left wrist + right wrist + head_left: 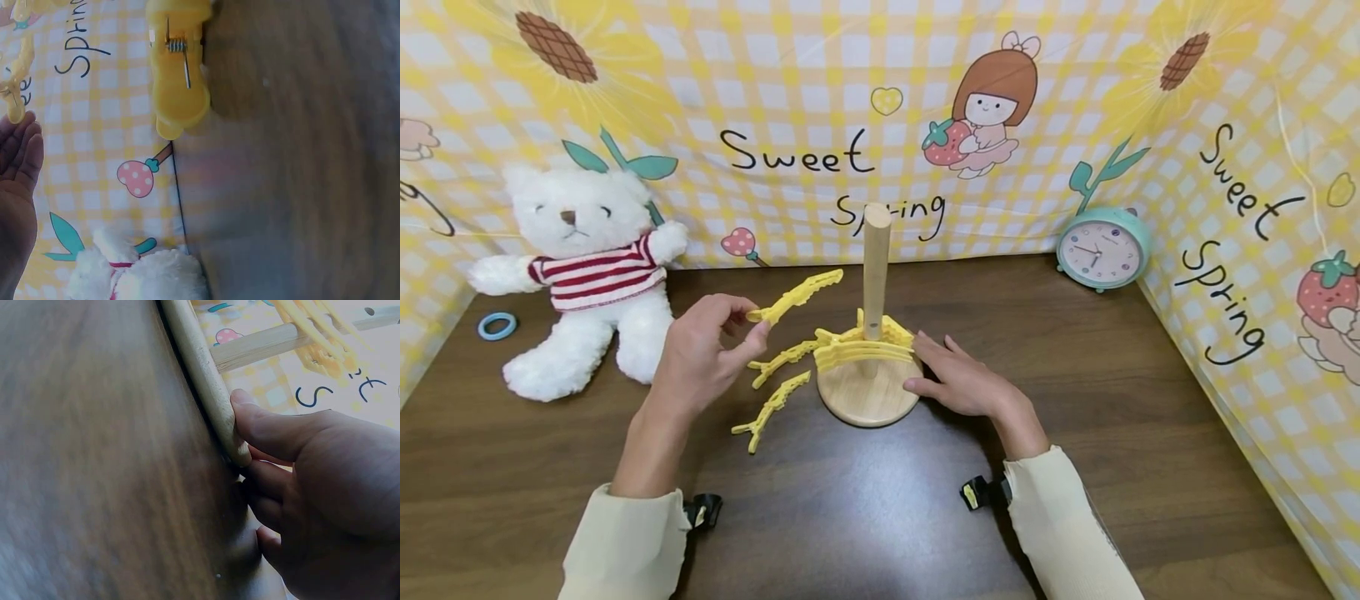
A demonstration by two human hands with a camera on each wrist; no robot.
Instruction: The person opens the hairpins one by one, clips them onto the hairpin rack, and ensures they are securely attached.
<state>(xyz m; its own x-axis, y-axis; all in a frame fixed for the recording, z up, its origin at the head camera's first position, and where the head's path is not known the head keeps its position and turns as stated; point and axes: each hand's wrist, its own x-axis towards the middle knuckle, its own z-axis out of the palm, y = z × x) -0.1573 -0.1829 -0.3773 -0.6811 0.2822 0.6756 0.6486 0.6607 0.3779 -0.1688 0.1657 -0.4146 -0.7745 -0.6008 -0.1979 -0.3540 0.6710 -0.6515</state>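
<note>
A wooden stand has a round base (867, 408) and an upright pole (877, 258). Several yellow hair clips (863, 357) are bunched around the pole's lower part, above the base. Left of the stand, my left hand (703, 354) pinches another yellow hair clip (801, 296) by one end, raised off the table; the left wrist view shows it too (17, 75). Below it are two more clips, one reaching the bunch (786, 358) and one nearer me (771, 412). My right hand (966, 379) holds the base's right edge, thumb on the rim (209, 387).
A white teddy bear (597, 267) in a striped sweater sits at the back left, beside a blue ring (497, 326). At the back right stands a green alarm clock (1103, 250). Checked cloth (797, 83) walls in the brown table (865, 525).
</note>
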